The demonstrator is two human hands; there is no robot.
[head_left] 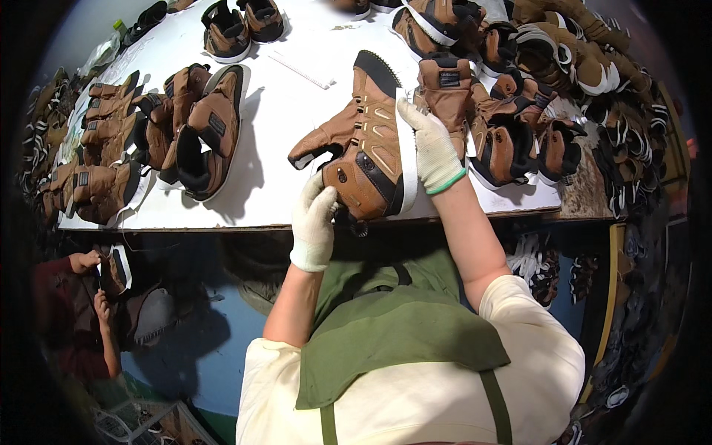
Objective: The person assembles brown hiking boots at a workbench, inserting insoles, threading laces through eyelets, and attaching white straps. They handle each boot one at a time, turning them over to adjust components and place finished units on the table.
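Note:
A brown and black high-top shoe [363, 174] with a white sole edge is raised over the near edge of the table, lying on its side with its black toe pointing away. My left hand [314, 222], in a white knitted glove, grips it at the heel and collar. Against the white sole edge my right hand [432, 144], in a white glove with a green cuff, holds the other side, its thumb near the toe. The shoe's tongue sticks out to the left. Some of my fingers are hidden behind the shoe.
Brown shoes [204, 148] and shoe uppers [104, 185] stand on the white table [289, 126] at left. More shoes [504, 148] crowd the right, beside piled uppers [564, 44]. A white strip [300, 70] lies farther back. At lower left, another person's hands [96, 289] hold a shoe.

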